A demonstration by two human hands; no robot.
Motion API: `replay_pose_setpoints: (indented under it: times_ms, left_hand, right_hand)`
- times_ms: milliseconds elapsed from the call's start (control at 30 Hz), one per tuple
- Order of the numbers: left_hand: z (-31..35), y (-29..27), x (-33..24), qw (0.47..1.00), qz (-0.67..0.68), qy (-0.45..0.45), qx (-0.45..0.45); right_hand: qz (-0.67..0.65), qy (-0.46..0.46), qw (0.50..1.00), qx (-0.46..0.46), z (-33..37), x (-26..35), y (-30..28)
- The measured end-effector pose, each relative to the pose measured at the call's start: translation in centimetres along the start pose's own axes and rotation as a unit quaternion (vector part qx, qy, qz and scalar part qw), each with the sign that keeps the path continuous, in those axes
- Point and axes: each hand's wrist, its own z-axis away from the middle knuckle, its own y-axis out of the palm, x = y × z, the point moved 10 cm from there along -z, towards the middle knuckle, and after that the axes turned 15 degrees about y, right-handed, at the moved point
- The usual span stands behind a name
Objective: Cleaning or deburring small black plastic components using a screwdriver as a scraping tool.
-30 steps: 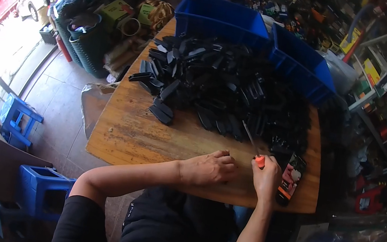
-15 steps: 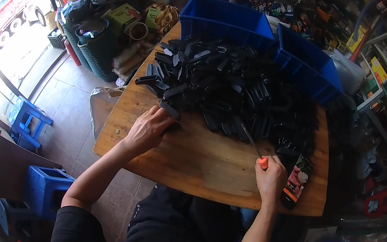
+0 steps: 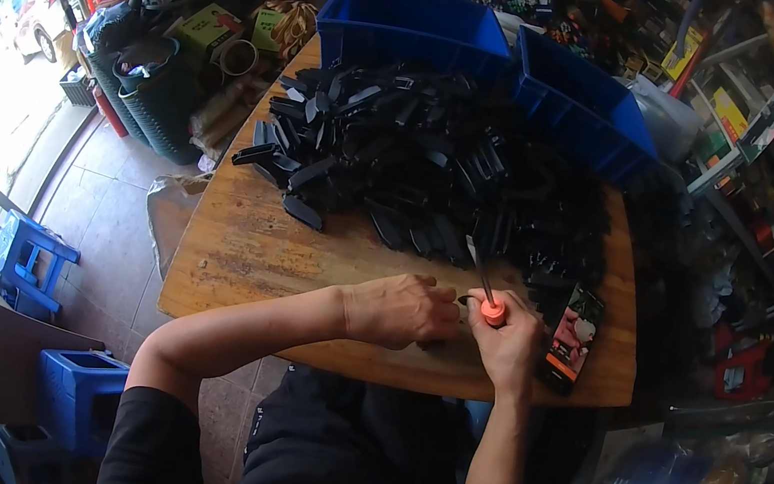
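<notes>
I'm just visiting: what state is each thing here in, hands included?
Wooden table: upright, top worn.
Black pieces: heaped loosely on the table.
Left hand: curled; any contents unclear.
Right hand: closed around the orange-handled tool.
Orange-handled tool: held, shaft toward the pieces.
Phone: face up, screen lit.
Blue bins: upright, lidless.
Blue stools: upright, unoccupied.

Screwdriver: orange-red handle, slim shaft slanting forward and slightly left, gripped in right hand; black pieces heaped on desk (elongated, overlapping); a few lie at the near edge
</notes>
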Motion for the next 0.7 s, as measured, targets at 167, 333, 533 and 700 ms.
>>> replay_pose_setpoints:
  times_ms: [167, 333, 533, 700]
  left_hand:
    - [2.5, -1.8, -0.8, 0.991, -0.042, -0.07, -0.105]
    - [2.9, 0.1, -4.1, 0.988, -0.089, -0.075, -0.099]
    - [3.7, 1.0, -3.9, 0.99, -0.068, -0.098, -0.071]
    - [4.2, 0.7, -4.1, 0.987, -0.082, -0.092, -0.105]
  right_hand:
    - [0.006, -0.008, 1.0, -0.002, 0.4, -0.1, 0.2]
    - [-0.019, -0.046, 0.998, 0.043, -0.1, 0.8, 2.2]
    - [0.052, -0.122, 0.986, 0.098, -0.3, 2.2, 5.6]
    - [0.138, -0.232, 0.957, 0.102, 0.4, 4.4, 5.8]
